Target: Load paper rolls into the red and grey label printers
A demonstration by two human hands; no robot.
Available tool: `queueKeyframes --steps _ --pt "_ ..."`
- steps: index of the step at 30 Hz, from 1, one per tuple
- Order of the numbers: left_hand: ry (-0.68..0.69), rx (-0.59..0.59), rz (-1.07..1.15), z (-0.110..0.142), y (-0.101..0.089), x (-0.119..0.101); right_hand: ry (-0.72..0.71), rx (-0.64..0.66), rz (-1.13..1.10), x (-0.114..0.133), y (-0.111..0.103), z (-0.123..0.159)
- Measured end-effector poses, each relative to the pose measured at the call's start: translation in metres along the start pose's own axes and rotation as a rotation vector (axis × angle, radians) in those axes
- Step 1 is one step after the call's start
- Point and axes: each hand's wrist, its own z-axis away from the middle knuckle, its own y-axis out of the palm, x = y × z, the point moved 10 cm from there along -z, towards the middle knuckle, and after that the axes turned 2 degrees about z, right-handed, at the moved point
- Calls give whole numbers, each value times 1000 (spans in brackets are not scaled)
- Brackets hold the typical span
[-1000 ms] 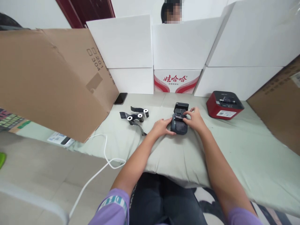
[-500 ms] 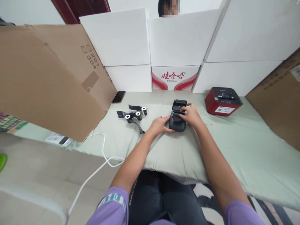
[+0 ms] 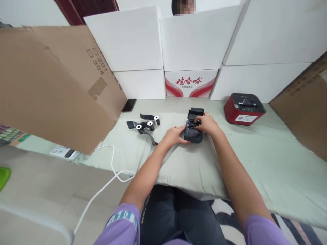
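Observation:
A small dark portable printer [image 3: 193, 135] lies on the cloth in front of me, its hinged lid [image 3: 196, 111] tipped up away from me. Against its left side, my left hand [image 3: 175, 135] grips the body between thumb and fingers. The fingers of my right hand [image 3: 206, 124] are bent together over the opening below the lid; what they pinch there is hidden. To the left lie several small rolls [image 3: 150, 124] with white cores and dark strips trailing from them.
A red and black boxy printer [image 3: 244, 109] stands at the right. Near the left carton [image 3: 63, 85] is a dark phone [image 3: 129, 105]. White boxes [image 3: 191, 44] wall off the back, with a person's head behind them. A white cable [image 3: 112, 160] hangs over the front edge.
My right hand's fingertips have shifted slightly left and inward over the printer's opening. My left hand keeps its grip on the side. The view has tilted slightly.

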Motion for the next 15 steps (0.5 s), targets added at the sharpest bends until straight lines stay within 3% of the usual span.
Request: queueKeyframes --steps 6,15 --pt "2 -2 -11 0 0 0 93 -33 119 15 -11 5" --pt "2 -4 -6 0 -1 0 9 -85 47 10 -12 9"
